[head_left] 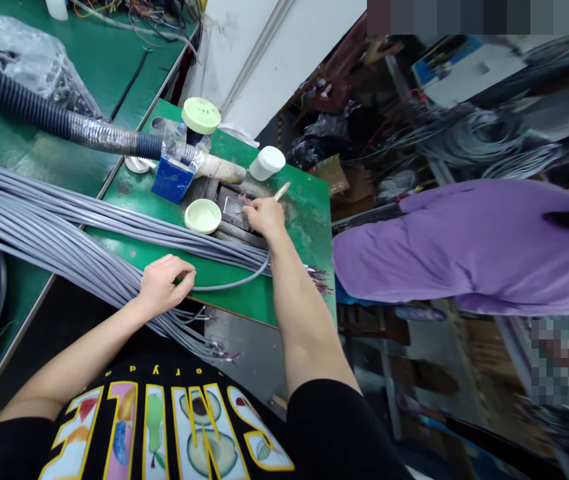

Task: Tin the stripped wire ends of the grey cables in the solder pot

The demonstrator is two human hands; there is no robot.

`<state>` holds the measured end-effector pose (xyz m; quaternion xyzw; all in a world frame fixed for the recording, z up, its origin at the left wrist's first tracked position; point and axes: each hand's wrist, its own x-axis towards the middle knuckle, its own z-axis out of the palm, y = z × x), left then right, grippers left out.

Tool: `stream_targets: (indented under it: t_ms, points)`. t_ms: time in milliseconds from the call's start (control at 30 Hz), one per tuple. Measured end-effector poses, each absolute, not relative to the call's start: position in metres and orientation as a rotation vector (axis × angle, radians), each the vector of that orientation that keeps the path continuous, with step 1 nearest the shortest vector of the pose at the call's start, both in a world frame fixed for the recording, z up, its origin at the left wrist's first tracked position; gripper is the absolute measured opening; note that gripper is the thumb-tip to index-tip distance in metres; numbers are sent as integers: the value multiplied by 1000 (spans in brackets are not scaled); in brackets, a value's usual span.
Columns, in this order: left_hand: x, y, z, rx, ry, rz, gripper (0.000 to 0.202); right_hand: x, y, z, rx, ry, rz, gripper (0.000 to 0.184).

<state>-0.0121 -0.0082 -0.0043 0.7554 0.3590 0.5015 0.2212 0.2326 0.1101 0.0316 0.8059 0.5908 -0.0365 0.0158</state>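
Observation:
My right hand (267, 217) pinches the end of a grey cable (234, 287), and thin stripped wires (246, 199) stick out past the fingertips. Those wires are at a small metal pot with a shiny silver surface (233, 207); whether they touch it I cannot tell. The cable loops down from under my right wrist to the thumb of my left hand (164, 285). That hand is curled over a thick bundle of grey cables (114, 267), and what its fingers hold is hidden. Left of the pot sits an open pale-green tub (203, 217).
A ribbed hose (29, 100) ends in a nozzle (222, 168) behind the pot, beside a blue box (172, 179). Around it stand a white jar (267, 163), a lidded container (201, 116) and a brush-like stick (282, 191). A person in purple (464, 247) is at the right.

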Motion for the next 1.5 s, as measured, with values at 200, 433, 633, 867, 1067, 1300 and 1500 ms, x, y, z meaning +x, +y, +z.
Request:
stream_targets:
  t_ms: [200, 433, 633, 867, 1067, 1300, 1500]
  points:
    - [-12, -8, -6, 2082, 1006, 1376, 16, 233, 101, 49, 2635, 1951, -161, 22]
    - [-13, -7, -4, 1951, 978, 1364, 14, 209, 26, 95, 2830, 2421, -561, 32]
    - [7, -20, 16, 1046, 866, 1104, 18, 169, -43, 98, 2992, 2675, -731, 28]
    - [43, -40, 34, 289, 551, 956, 28, 141, -67, 74, 3029, 2758, -746, 21]
    - [41, -39, 42, 161, 493, 958, 21, 138, -70, 67, 2952, 2753, -1019, 16]
    - [27, -29, 40, 179, 428, 913, 21, 149, -81, 72, 2394, 2941, -1158, 17]
    - [33, -36, 31, 166, 400, 779, 27, 146, -81, 67, 2631, 2848, -1149, 16]
